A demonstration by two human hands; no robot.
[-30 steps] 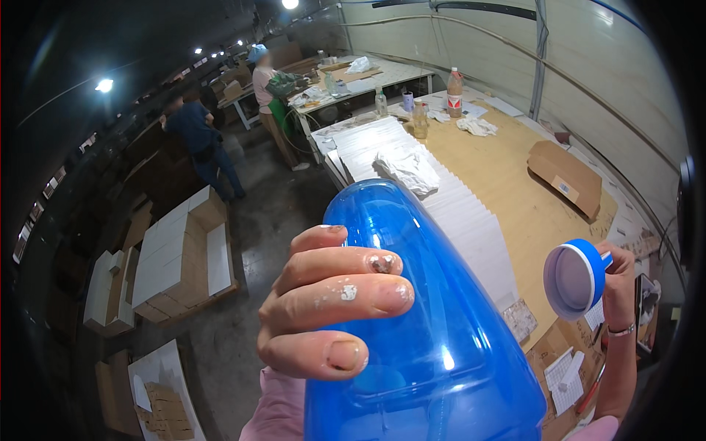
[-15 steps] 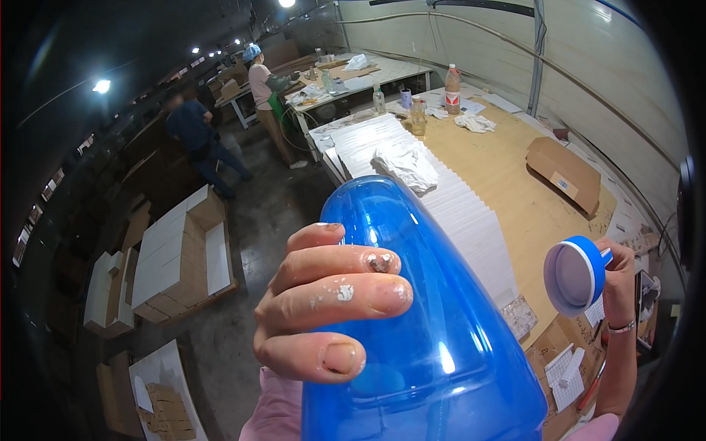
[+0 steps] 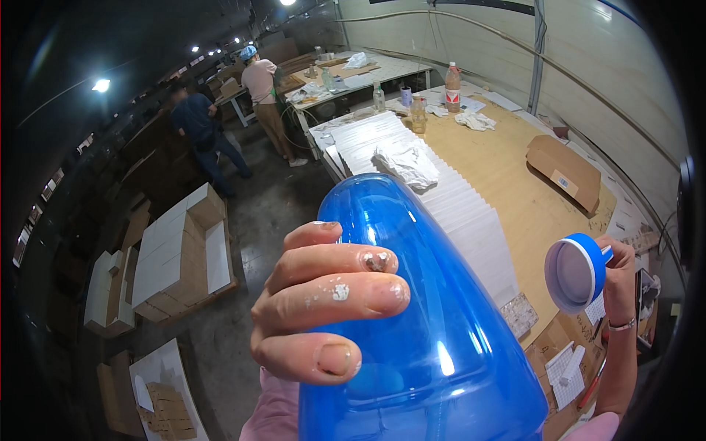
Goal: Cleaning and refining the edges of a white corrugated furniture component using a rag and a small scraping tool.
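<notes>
Though small, red-white label (image 3: 452, 98) beyond jug (image 3: 448, 323)

1. One left hand (image 3: 316, 298), one right hand (image 3: 621, 272): two up close.
2. One blue bottle (image 3: 434, 309).
3. One blue lid (image 3: 576, 273).
4. One pink-topped person (image 3: 259, 82), one blue-topped person (image 3: 195, 119): two over there.
5. One bracelet (image 3: 623, 325).

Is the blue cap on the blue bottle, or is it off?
Off: the right hand holds the blue cap apart from the blue bottle, which the left hand grips.
</notes>
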